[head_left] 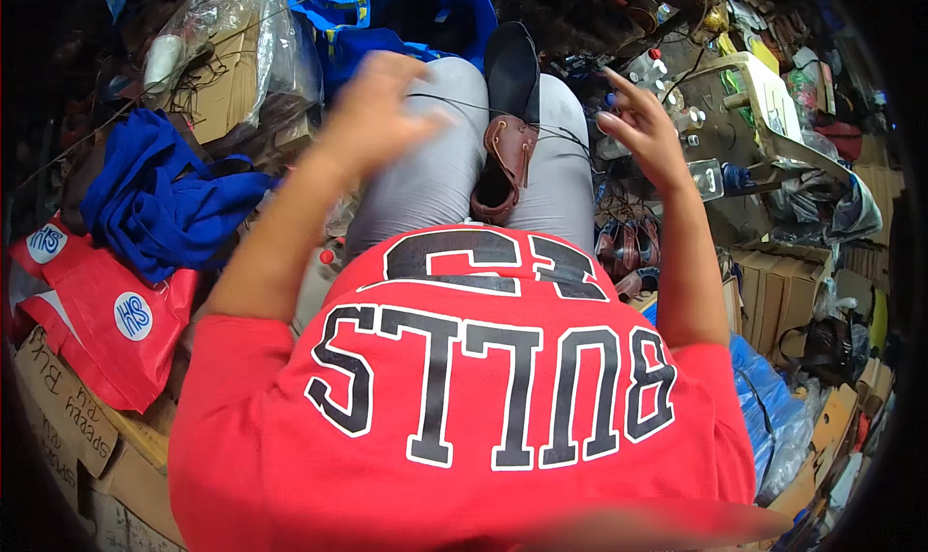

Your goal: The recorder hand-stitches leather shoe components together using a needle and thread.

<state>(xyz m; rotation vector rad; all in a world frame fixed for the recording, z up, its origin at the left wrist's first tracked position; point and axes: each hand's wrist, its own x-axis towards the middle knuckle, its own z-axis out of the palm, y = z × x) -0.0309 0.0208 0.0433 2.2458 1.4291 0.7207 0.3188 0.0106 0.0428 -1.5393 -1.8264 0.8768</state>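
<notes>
A brown leather shoe (505, 165) rests between my knees on grey trousers, its black sole end (512, 69) pointing away from me. Thin black thread (454, 102) runs from the shoe out to both sides. My left hand (377, 112) is raised over my left knee, blurred by motion, with the thread leading to its fingers. My right hand (646, 131) is lifted beside my right knee, fingers loosely curled, pulling the other thread end taut. My red shirt with black letters fills the lower part of the view.
Blue cloth (155, 199) and a red bag (106, 330) lie at my left over cardboard boxes (58, 417). A blue bag (387, 11) sits ahead. Brown shoes (633, 247), bottles, a white plastic tray (764, 88) and blue plastic (773, 407) crowd the right.
</notes>
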